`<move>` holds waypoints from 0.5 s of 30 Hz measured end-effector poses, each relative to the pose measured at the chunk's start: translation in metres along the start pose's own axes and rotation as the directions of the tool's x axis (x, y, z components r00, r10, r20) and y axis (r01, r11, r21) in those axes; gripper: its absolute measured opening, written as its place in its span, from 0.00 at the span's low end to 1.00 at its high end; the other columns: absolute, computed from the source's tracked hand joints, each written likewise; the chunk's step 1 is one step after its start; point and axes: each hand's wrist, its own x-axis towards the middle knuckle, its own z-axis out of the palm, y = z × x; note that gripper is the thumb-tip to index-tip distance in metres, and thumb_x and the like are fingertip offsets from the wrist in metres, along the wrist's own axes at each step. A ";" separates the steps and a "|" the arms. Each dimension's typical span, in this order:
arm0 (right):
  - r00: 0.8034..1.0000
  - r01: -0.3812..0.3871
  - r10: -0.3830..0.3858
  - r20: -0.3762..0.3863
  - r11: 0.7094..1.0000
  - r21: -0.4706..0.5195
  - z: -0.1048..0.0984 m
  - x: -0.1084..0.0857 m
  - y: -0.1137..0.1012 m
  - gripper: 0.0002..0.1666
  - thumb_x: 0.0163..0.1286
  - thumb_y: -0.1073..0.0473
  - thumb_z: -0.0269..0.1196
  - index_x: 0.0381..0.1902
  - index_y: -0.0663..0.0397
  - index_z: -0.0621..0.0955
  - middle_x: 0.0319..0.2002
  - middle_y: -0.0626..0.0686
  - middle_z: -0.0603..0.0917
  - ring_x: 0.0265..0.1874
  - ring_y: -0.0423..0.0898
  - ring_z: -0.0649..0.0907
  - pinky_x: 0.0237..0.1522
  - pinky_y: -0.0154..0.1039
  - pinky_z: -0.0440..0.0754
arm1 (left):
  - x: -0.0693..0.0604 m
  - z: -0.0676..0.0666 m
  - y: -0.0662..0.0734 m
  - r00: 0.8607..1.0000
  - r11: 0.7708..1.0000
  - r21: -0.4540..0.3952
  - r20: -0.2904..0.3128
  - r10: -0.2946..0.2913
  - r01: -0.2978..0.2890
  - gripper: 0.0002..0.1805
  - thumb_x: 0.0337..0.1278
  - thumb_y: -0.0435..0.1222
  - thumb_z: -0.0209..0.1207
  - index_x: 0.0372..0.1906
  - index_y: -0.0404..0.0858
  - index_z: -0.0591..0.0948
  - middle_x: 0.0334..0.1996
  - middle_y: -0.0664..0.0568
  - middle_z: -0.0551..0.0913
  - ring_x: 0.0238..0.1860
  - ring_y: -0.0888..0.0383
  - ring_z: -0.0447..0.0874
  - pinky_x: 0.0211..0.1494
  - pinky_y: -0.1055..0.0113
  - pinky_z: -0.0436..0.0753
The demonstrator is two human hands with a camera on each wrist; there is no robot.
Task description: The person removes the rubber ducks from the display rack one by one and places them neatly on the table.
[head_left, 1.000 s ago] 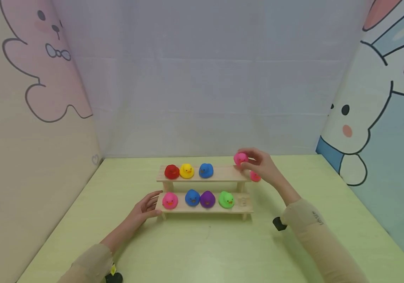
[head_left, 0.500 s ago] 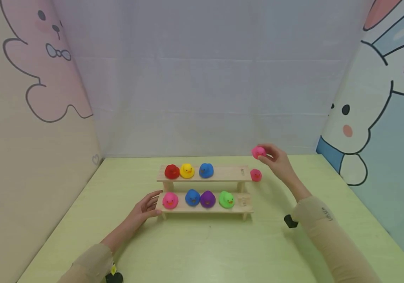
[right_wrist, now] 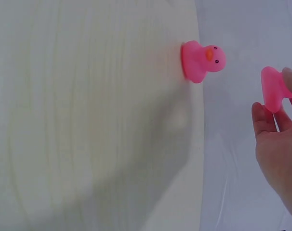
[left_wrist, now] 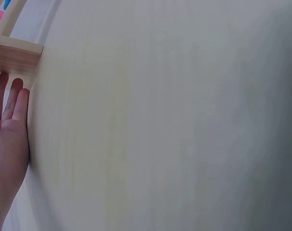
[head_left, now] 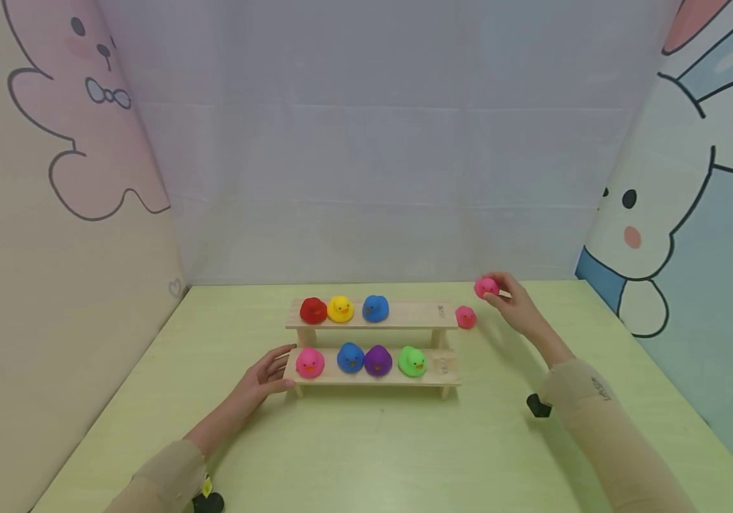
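Just right of the left hand (head_left: 263,377), which lies relaxed with straight fingers, thumb against the wood, stands a rack (head_left: 444,365). Rightward from it, the lower shelf bears a rose duck (head_left: 310,363), a blue duck (head_left: 350,358), a purple duck (head_left: 377,361) and a green duck (head_left: 412,361); farther off, the upper shelf (head_left: 414,313) bears red, yellow and blue ones. Raised off the table (head_left: 379,449), a pink duck (head_left: 484,288) is pinched in the right hand (head_left: 515,305); its twin (head_left: 465,317) stands in the way, between that hand and the rack.
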 end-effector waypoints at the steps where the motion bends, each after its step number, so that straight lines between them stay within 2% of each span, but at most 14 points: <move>1: 1.000 -0.008 0.009 0.006 1.000 -0.019 -0.001 -0.001 0.003 0.26 0.74 0.65 0.56 0.65 0.71 0.66 0.59 0.71 0.72 0.53 0.39 0.71 0.49 0.12 0.70 | 0.000 0.000 0.000 1.000 1.000 0.001 0.001 0.001 -0.001 0.37 0.65 0.37 0.60 0.76 0.45 0.59 0.74 0.40 0.65 0.73 0.40 0.65 0.68 0.68 0.74; 5: 0.999 -0.047 0.049 0.024 0.996 -0.080 -0.004 -0.007 0.014 0.25 0.74 0.63 0.57 0.64 0.69 0.66 0.58 0.69 0.73 0.53 0.49 0.72 0.47 0.13 0.69 | 0.000 0.000 0.000 1.000 1.000 0.009 0.003 0.003 -0.003 0.36 0.66 0.38 0.59 0.76 0.46 0.59 0.74 0.40 0.65 0.73 0.40 0.65 0.70 0.63 0.74; 10: 0.997 -0.075 0.077 0.020 0.992 -0.106 -0.006 -0.015 0.023 0.26 0.74 0.63 0.58 0.64 0.71 0.67 0.57 0.71 0.74 0.53 0.52 0.73 0.48 0.15 0.69 | 0.001 0.000 -0.001 1.000 1.000 0.009 0.004 0.007 -0.007 0.36 0.66 0.38 0.59 0.76 0.45 0.59 0.74 0.40 0.64 0.74 0.40 0.64 0.70 0.62 0.74; 12: 0.996 -0.087 0.090 0.021 0.990 -0.112 -0.008 -0.017 0.025 0.26 0.74 0.63 0.58 0.64 0.72 0.68 0.57 0.71 0.74 0.53 0.54 0.73 0.52 0.22 0.73 | 0.001 0.000 -0.001 1.000 1.000 0.007 0.003 0.008 -0.008 0.37 0.66 0.38 0.59 0.76 0.45 0.59 0.74 0.40 0.64 0.74 0.40 0.64 0.69 0.65 0.74; 15: 0.991 -0.121 0.127 0.049 0.987 -0.106 -0.010 -0.021 0.029 0.27 0.74 0.62 0.57 0.65 0.72 0.66 0.60 0.73 0.72 0.58 0.61 0.72 0.63 0.43 0.76 | 0.001 0.000 -0.001 1.000 1.000 0.001 0.003 0.010 -0.010 0.37 0.65 0.37 0.60 0.76 0.45 0.59 0.74 0.40 0.65 0.73 0.41 0.66 0.66 0.71 0.75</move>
